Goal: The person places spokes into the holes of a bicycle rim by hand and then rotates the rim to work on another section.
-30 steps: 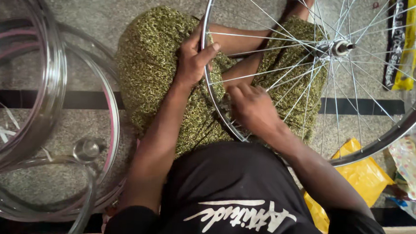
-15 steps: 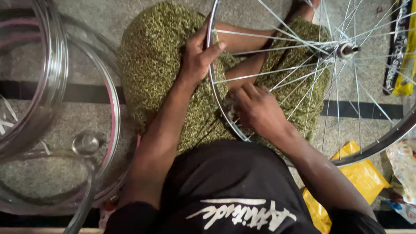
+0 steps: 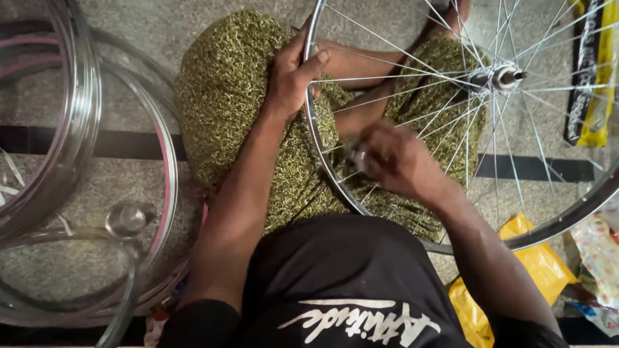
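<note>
Steel spoked wheel [image 3: 365, 198] rests across the lap of the seated person, its rim arcing from upper centre to the right edge, with the hub [image 3: 502, 77] at upper right. Left hand [image 3: 292, 71] is closed around the rim at its upper-left arc, thumb lying across the metal. Right hand [image 3: 395, 161] is curled at the rim's lower inner edge, where the spokes [image 3: 401, 48] meet it; a small metallic item shows at the fingertips, but blur prevents identification, and whether the fingers pinch a tool or a spoke end cannot be determined.

Progress, as a judgement: the wheel appears fully laced, with spokes running from hub to rim all round the visible portion, so remaining work is likely adjustment at individual spoke ends. How many are finished cannot be read.

Bare rims [image 3: 80, 112] lie stacked on the floor at left. Yellow packets [image 3: 538, 260] lie at right. The wheel's right portion is cut off by the frame
</note>
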